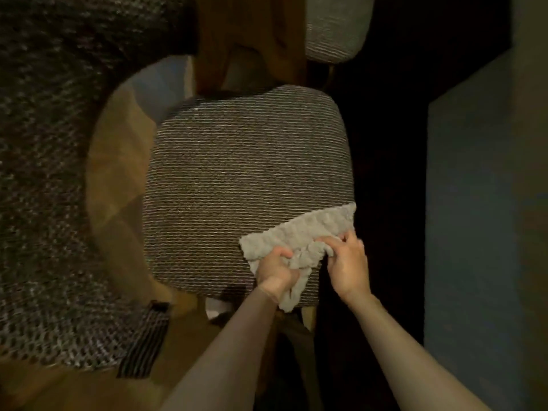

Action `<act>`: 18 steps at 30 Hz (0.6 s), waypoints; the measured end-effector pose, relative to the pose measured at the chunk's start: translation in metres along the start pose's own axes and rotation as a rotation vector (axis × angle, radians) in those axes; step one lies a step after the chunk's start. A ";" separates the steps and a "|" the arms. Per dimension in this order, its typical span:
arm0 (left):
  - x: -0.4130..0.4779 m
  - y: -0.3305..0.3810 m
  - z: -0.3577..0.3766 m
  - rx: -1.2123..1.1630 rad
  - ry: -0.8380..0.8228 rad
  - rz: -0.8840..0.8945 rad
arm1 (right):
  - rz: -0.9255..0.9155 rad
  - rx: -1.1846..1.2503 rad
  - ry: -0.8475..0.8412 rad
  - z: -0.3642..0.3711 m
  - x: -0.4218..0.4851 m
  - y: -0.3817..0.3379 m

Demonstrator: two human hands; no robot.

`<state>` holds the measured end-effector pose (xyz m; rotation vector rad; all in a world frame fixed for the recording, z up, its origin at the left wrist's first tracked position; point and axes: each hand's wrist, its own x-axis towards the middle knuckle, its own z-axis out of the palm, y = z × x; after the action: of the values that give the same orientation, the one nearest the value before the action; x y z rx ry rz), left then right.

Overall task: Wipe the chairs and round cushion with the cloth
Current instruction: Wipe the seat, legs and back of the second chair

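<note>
A chair with a striped woven seat (pixel 237 179) and a curved wooden backrest (pixel 118 173) fills the middle of the head view, seen from above. A pale grey textured cloth (pixel 308 229) lies over the seat's near right corner, one end hanging off the front edge. My left hand (pixel 275 269) grips the bunched middle of the cloth. My right hand (pixel 347 262) pinches the cloth's gathered fold beside it, at the seat's right edge. A dark knobbly cushion surface (pixel 50 143) spreads along the left side.
A second chair's light woven seat (pixel 335 28) shows at the top behind a wooden frame piece (pixel 252 40). A blue-grey wall or cabinet face (pixel 474 203) stands at the right past a dark gap. A striped fabric tab (pixel 145 339) lies on the wooden floor.
</note>
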<state>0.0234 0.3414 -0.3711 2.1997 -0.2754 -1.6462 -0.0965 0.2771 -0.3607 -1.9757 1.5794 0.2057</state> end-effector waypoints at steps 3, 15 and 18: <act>-0.006 0.004 0.026 0.123 -0.042 0.098 | 0.273 0.327 0.070 0.010 -0.022 0.022; -0.005 0.062 -0.057 0.059 0.158 0.564 | 0.105 0.386 0.352 -0.040 0.021 -0.056; 0.019 0.092 -0.120 0.151 0.327 0.673 | -0.081 0.402 0.306 -0.053 0.065 -0.106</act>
<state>0.1493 0.2723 -0.3209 2.0997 -0.9450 -0.9156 0.0081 0.2067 -0.3112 -1.8028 1.5691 -0.4343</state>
